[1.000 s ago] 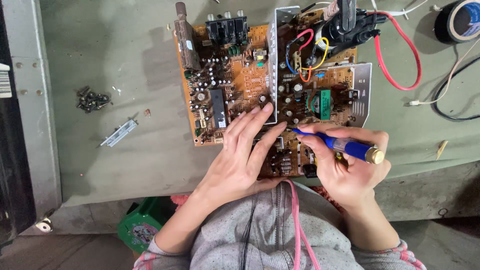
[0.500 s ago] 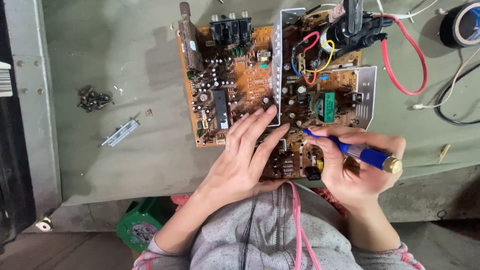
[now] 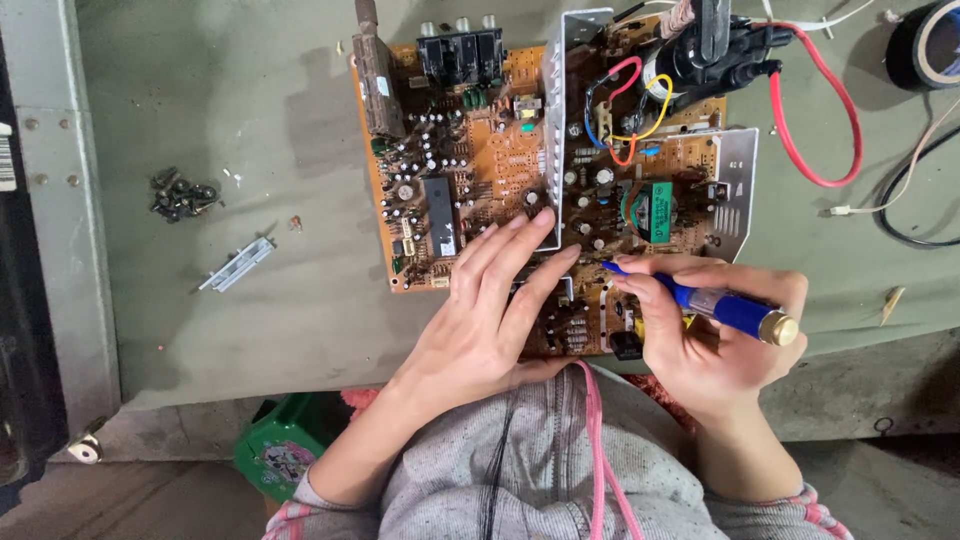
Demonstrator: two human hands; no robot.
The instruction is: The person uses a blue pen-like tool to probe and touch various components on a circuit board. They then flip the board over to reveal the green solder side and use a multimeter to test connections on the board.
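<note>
Surface: a worn grey-green workbench [image 3: 250, 330], seen from above.
Board: a large orange circuit board [image 3: 500, 160], crowded with components, lies flat near the bench's front edge.
Left hand [image 3: 480, 320]: open, fingers spread flat on the board, apparently steadying it.
Right hand [image 3: 715, 345]: closed pen-style round a blue-handled, brass-capped tool [image 3: 715, 305], its tip angled onto the board's lower right.
Nearby: dark loose screws [image 3: 180, 195] and a small metal bracket [image 3: 235, 265] set aside at left; a tape roll [image 3: 925, 45] at top right.

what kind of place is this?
Probably an electronics repair bench: an orange circuit board lies bare on a worn worktable, with a pile of loose screws and a roll of tape nearby.
</note>
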